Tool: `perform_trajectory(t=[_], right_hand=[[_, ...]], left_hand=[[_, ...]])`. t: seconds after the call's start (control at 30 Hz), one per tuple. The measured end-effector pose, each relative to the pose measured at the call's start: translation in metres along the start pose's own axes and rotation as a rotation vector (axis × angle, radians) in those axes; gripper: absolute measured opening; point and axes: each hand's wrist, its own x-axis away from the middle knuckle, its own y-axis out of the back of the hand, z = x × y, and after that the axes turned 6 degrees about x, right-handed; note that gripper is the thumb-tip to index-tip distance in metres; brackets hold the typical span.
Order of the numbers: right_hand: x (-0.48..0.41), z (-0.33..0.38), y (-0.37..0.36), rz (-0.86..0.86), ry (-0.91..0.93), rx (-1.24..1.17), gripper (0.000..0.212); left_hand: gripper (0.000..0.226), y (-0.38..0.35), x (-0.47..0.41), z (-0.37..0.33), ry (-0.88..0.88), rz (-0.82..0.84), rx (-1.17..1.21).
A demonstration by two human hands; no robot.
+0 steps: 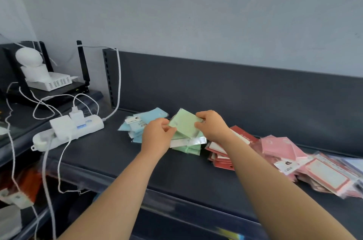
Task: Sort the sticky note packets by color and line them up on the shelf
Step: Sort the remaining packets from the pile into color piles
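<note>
A green sticky note packet (183, 123) is held tilted between both hands, just above a small stack of green packets (187, 146) on the dark shelf (117, 161). My left hand (157, 134) pinches its left edge and my right hand (213, 125) grips its right edge. Left of the hands lies a pile of light blue packets (137, 124). To the right sit dark red packets (222, 153), partly hidden by my right forearm, then pink packets (280, 148).
A white power strip (68, 131) with chargers and cables lies at the shelf's left end. A black router (59, 90) with a white device stands behind it. Red-bordered label packets (330, 177) are piled at the far right. The shelf's back panel (235, 92) rises behind.
</note>
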Motion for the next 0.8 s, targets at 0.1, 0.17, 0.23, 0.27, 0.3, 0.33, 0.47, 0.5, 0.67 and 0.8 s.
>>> perform_trajectory(t=[0.1,0.17,0.23,0.27,0.3,0.33,0.47,0.5,0.67,0.8], right_hand=[[-0.008,-0.002,-0.007,0.032,-0.001,0.096,0.030],[-0.004,-0.004,-0.008,0.031,0.000,0.087,0.039],[0.003,-0.009,-0.007,0.009,0.005,0.034,0.048],[0.007,-0.013,-0.006,0.001,0.009,0.016,0.051],[0.012,-0.018,-0.005,-0.001,0.013,0.018,0.054],[0.015,-0.023,-0.003,-0.003,0.018,0.042,0.057],[0.030,-0.045,0.003,0.035,0.028,0.313,0.082],[0.034,-0.050,0.004,0.056,0.037,0.370,0.087],[0.044,-0.071,0.004,0.068,0.114,0.506,0.097],[0.042,-0.078,0.007,0.116,0.134,0.523,0.112]], left_hand=[[0.033,-0.005,-0.003,0.004,0.007,-0.010,0.034],[0.026,-0.006,0.000,0.008,0.018,-0.025,0.031],[0.028,-0.005,0.004,0.013,0.060,-0.031,0.001],[0.035,-0.004,0.007,0.015,0.091,-0.014,-0.020],[0.044,-0.005,0.009,0.017,0.130,0.014,-0.033],[0.049,-0.005,0.011,0.018,0.175,0.049,-0.030],[0.055,-0.017,0.007,0.017,0.329,0.136,0.166],[0.057,-0.022,0.006,0.016,0.351,0.135,0.222],[0.059,-0.044,0.000,0.016,0.399,0.070,0.352],[0.064,-0.052,-0.006,0.017,0.440,0.065,0.400]])
